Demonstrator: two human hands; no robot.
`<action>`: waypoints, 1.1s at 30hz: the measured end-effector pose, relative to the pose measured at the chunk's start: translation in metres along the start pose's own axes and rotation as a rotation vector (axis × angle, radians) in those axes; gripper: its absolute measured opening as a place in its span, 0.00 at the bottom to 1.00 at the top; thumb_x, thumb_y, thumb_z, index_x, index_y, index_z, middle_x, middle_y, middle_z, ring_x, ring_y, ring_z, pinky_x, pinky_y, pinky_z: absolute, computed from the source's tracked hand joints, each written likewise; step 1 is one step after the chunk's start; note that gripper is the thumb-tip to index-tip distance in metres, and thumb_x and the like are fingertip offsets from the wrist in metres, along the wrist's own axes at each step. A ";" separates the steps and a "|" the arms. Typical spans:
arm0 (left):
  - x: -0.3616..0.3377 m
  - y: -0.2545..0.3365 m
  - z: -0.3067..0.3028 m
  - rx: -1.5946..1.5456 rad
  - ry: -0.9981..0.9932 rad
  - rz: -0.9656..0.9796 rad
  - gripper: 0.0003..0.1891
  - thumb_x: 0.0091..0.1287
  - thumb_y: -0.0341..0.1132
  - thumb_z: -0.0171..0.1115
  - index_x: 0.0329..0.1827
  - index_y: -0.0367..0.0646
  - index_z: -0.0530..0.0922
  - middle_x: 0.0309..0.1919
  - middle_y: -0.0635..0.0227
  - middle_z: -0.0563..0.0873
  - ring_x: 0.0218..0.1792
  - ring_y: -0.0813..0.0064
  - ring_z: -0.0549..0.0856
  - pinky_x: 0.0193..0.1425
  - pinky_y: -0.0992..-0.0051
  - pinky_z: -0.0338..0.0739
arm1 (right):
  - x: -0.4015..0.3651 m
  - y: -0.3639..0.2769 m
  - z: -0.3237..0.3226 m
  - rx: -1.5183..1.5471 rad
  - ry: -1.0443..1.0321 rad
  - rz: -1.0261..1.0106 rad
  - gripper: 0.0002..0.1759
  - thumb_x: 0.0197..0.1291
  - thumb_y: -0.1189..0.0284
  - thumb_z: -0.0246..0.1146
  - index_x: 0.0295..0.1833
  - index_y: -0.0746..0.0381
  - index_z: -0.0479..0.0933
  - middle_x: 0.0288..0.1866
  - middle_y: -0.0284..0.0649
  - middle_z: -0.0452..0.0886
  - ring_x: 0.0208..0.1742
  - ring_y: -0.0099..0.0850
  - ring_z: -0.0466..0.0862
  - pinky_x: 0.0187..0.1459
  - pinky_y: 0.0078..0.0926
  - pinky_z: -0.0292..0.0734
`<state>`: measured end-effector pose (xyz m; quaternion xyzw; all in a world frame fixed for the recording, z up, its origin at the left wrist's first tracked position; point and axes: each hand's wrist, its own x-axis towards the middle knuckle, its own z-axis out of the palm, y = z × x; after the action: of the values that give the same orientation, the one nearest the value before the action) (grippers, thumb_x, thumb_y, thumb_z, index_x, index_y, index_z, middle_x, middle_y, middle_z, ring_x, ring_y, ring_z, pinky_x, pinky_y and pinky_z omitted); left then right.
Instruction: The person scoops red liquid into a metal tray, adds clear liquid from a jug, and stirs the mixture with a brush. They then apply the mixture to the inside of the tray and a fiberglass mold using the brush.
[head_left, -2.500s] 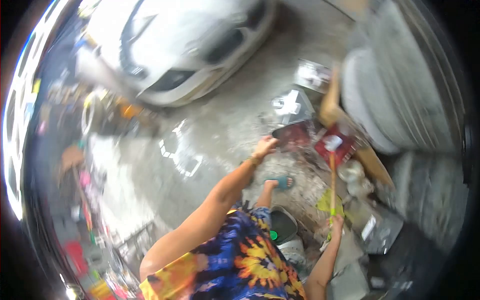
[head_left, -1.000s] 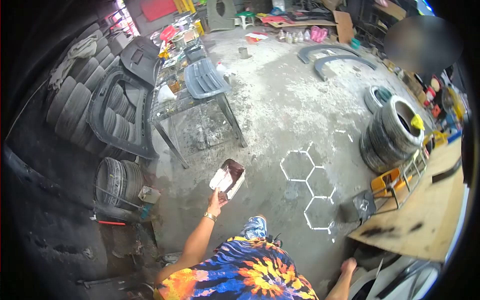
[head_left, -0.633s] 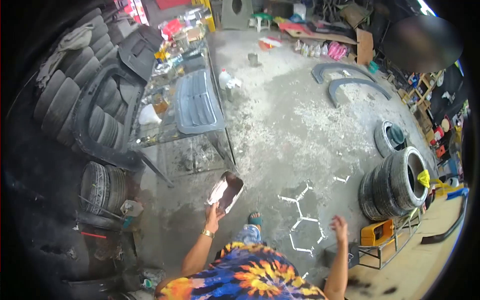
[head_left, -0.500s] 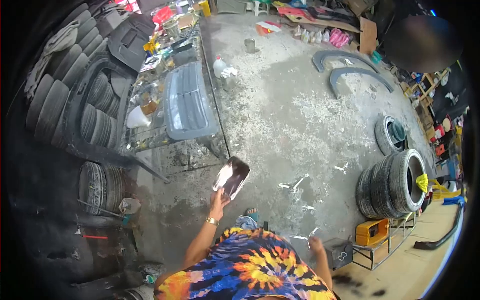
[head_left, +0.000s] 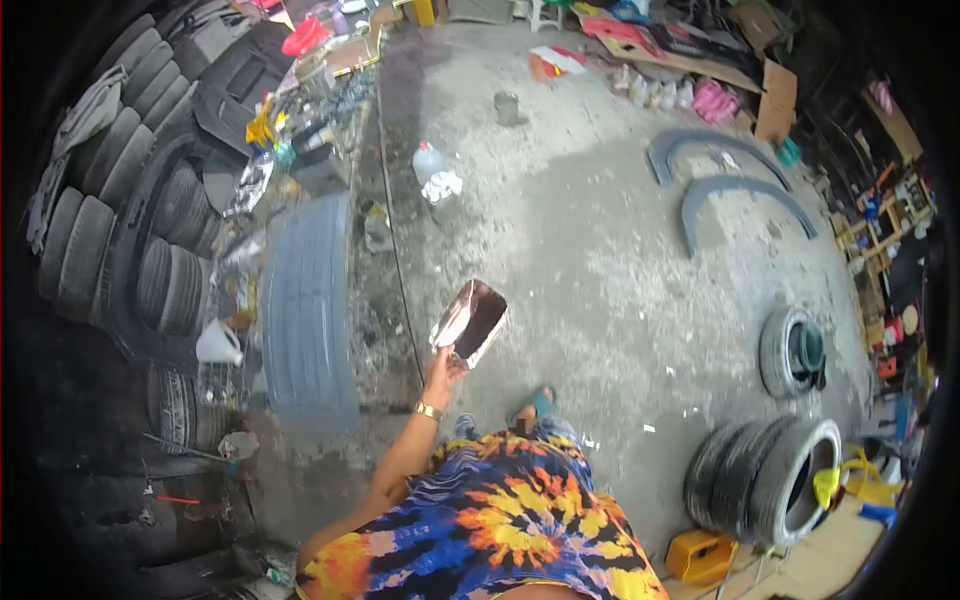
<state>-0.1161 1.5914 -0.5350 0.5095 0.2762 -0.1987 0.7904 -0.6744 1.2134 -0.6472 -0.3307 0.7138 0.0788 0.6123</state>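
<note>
In the head view my left hand (head_left: 443, 370) grips the lower end of a rectangular open container (head_left: 457, 318) with a pale, shiny side and a dark inside; what is in it I cannot make out. It is held out in front of my body, above the concrete floor. A long grey ribbed panel (head_left: 310, 310) lies on the work table to the left, apart from the hand. Past the container, a clear plastic jug (head_left: 428, 160) stands on the floor beside a crumpled white cloth or paper (head_left: 441, 187). My right hand is out of view.
Stacked tires (head_left: 735, 480) stand at the lower right, with another tire (head_left: 787, 352) above them. Curved grey trim pieces (head_left: 755, 190) lie on the far floor near a small can (head_left: 507, 107). A white funnel-shaped container (head_left: 218, 343) sits by the table's left edge.
I have moved forward along the table, so the panel is now closer and further left. The container has risen slightly in view. My right hand has gone out of sight.
</note>
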 end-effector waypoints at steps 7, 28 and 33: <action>0.124 0.089 0.094 -0.068 0.132 0.082 0.22 0.63 0.52 0.64 0.47 0.43 0.75 0.36 0.65 0.81 0.37 0.70 0.84 0.44 0.69 0.82 | 0.065 -0.535 0.297 -0.408 -0.267 -0.866 0.14 0.65 0.72 0.54 0.54 0.61 0.77 0.34 0.36 0.83 0.36 0.29 0.84 0.33 0.26 0.79; 0.534 0.295 0.239 -0.297 0.488 0.197 0.16 0.64 0.41 0.65 0.50 0.47 0.73 0.37 0.73 0.80 0.36 0.81 0.81 0.40 0.76 0.81 | -0.034 -0.938 1.072 -1.373 -0.763 -0.609 0.19 0.65 0.65 0.60 0.57 0.65 0.76 0.44 0.40 0.85 0.39 0.29 0.85 0.40 0.28 0.82; 0.616 0.304 0.280 -0.484 0.611 0.230 0.19 0.64 0.36 0.63 0.57 0.44 0.71 0.46 0.71 0.81 0.42 0.79 0.80 0.45 0.74 0.79 | -0.013 -0.975 1.306 -1.659 -0.918 -0.835 0.18 0.66 0.65 0.59 0.53 0.66 0.79 0.42 0.41 0.84 0.36 0.27 0.84 0.35 0.27 0.80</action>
<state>0.6040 1.4370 -0.6251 0.3720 0.4784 0.1225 0.7860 0.9540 1.1444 -0.6606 -0.8078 -0.0383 0.4457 0.3839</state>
